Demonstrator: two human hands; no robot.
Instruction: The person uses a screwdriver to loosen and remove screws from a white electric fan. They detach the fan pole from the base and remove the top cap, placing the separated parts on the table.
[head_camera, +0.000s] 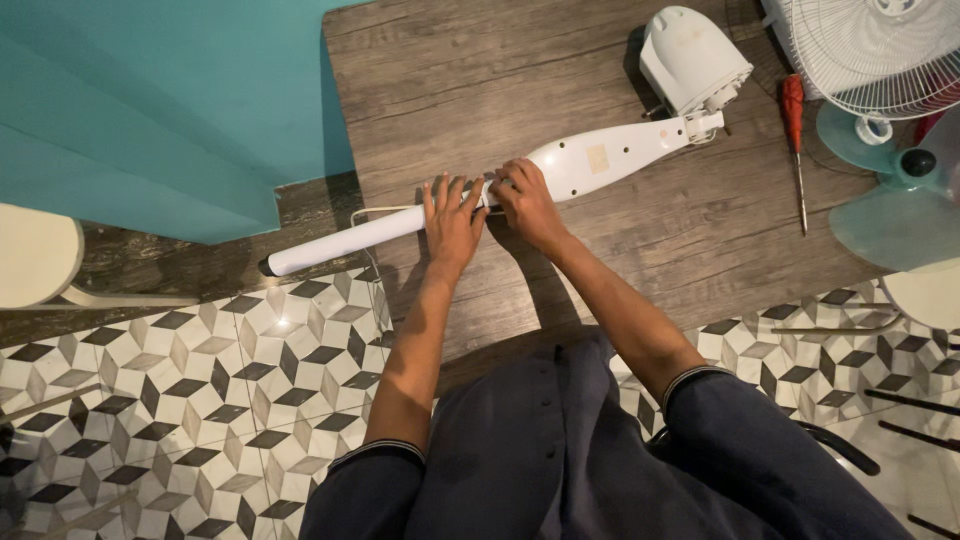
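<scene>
Two hands meet at the middle of a long white fan column (480, 200) that lies flat on a wooden tabletop (480, 80), its long axis running diagonally from a dark-capped thin end at lower left, overhanging the table edge above the patterned tile floor (200, 400), up to a wider flattened end at upper right. That wide end sits just beside a white motor housing (690, 55), with short wires showing between them. Next in size, a white fan guard (880, 50) and a translucent teal blade (890, 220) occupy the right edge, with a teal wall (150, 100) at the left. The left hand (452, 220) lies on the column's narrow tube, fingers spread and pressed flat along it. The right hand (525, 200) is just beside it, nearer the wide end, fingers curled onto the column where tube meets body; whether it pinches something small there cannot be told. A red-handled screwdriver (795, 140) lies well apart to the right, closer to the right hand.
</scene>
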